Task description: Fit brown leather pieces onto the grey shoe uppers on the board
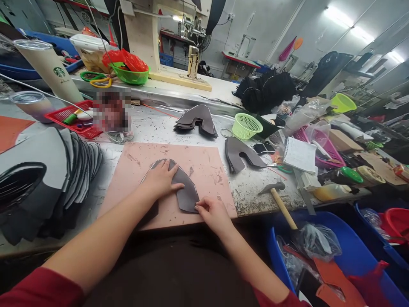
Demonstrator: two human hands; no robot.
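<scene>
A dark grey U-shaped shoe-upper piece (188, 194) lies on a pink board (207, 164) in front of me. My left hand (160, 180) rests on its curved top with the fingers spread, hiding part of it. At the lower right corner of the piece, the thumb and fingertips of my right hand (213, 213) pinch its edge. Farther back is a stack of similar grey pieces (197, 119). More grey U-shaped pieces (241, 153) lie to the right of the board.
Layered black-and-white pieces (76, 170) stand at left. A hammer (281, 202) juts over the table's right edge, above a blue bin (275, 251). A pale green basket (246, 126), scissors (281, 168) and a notebook (299, 154) lie at right. Behind is a sewing machine (193, 64).
</scene>
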